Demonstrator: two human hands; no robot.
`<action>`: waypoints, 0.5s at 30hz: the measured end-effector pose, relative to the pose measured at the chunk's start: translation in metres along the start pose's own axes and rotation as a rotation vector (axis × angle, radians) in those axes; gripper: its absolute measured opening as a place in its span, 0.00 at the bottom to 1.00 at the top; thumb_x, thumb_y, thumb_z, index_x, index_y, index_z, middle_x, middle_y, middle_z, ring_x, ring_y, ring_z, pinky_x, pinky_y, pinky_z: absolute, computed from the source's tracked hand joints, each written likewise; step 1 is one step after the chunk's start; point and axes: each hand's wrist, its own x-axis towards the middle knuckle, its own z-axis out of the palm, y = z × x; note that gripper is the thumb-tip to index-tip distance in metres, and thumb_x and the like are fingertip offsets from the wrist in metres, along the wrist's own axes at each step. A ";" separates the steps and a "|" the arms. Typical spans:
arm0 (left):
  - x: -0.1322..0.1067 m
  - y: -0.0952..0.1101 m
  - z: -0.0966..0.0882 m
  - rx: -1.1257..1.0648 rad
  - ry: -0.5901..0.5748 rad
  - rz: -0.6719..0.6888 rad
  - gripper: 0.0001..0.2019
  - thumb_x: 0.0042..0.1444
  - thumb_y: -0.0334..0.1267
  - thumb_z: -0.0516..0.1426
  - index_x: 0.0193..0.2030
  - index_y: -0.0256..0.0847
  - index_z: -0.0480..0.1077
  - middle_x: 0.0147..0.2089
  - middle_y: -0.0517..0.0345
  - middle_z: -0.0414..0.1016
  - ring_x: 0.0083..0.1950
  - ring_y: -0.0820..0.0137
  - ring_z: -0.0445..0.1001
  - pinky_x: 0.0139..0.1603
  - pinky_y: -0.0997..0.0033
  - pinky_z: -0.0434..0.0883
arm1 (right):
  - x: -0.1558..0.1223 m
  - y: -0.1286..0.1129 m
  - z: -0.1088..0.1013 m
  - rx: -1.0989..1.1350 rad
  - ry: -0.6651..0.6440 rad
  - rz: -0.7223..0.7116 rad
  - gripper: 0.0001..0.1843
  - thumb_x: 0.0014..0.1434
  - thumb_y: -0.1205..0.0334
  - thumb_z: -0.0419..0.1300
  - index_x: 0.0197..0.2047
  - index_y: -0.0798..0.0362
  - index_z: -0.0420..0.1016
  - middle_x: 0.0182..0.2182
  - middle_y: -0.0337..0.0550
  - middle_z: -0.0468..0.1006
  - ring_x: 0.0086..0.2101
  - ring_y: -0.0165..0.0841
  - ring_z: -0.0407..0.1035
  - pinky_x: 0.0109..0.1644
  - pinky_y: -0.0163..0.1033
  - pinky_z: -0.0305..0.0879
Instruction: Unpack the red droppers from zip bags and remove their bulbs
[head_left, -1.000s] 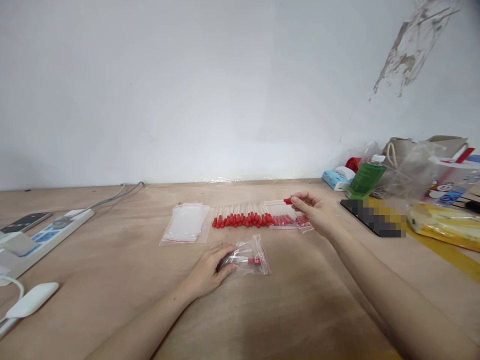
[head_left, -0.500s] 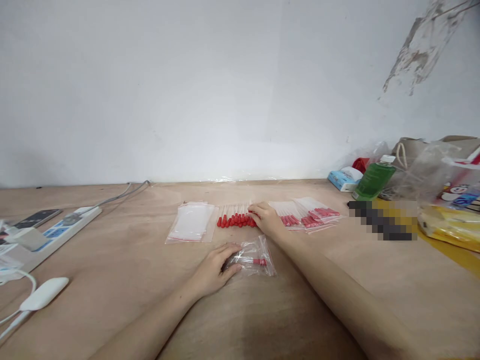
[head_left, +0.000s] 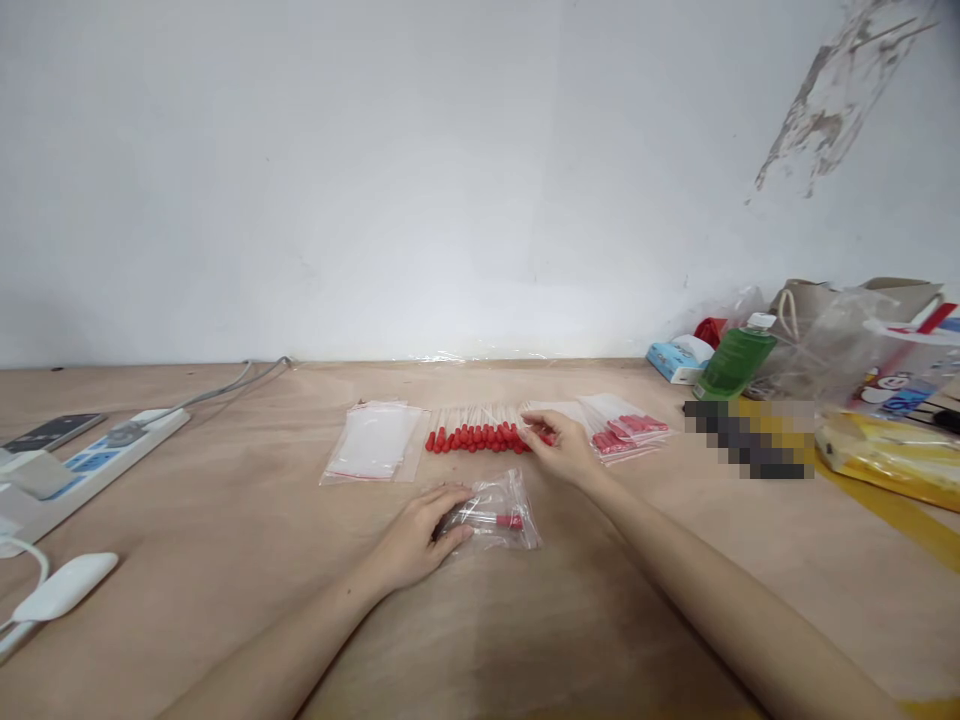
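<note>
A row of droppers [head_left: 480, 437] stretches across the table [head_left: 247, 500] toward its back edge, long axes running front to back, red bulbs facing the near edge. The right hand [head_left: 566, 447] is nearer, at the row's right end; whether its fingers pinch a dropper, I cannot tell. The left hand [head_left: 412, 535], thumb and fingers spread, rests on a clear bag [head_left: 521, 498] nearer the front edge; the dropper inside [head_left: 510, 521] points its bulb right. Lettering on the cup [head_left: 919, 350] toward the table's right edge is unreadable.
</note>
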 end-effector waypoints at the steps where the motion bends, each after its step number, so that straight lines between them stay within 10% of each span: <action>1: 0.000 0.000 0.000 0.003 0.001 -0.004 0.18 0.56 0.39 0.52 0.55 0.44 0.62 0.55 0.53 0.67 0.55 0.64 0.65 0.56 0.60 0.63 | -0.005 0.000 -0.003 0.007 0.017 -0.001 0.13 0.53 0.57 0.56 0.40 0.54 0.72 0.35 0.46 0.76 0.34 0.33 0.70 0.38 0.38 0.66; 15: -0.002 0.002 -0.002 0.047 -0.036 -0.039 0.22 0.57 0.42 0.52 0.58 0.45 0.56 0.57 0.53 0.64 0.56 0.64 0.64 0.56 0.61 0.63 | -0.059 -0.028 -0.011 -0.065 -0.546 -0.120 0.07 0.50 0.56 0.61 0.33 0.47 0.77 0.26 0.38 0.70 0.31 0.29 0.62 0.36 0.35 0.56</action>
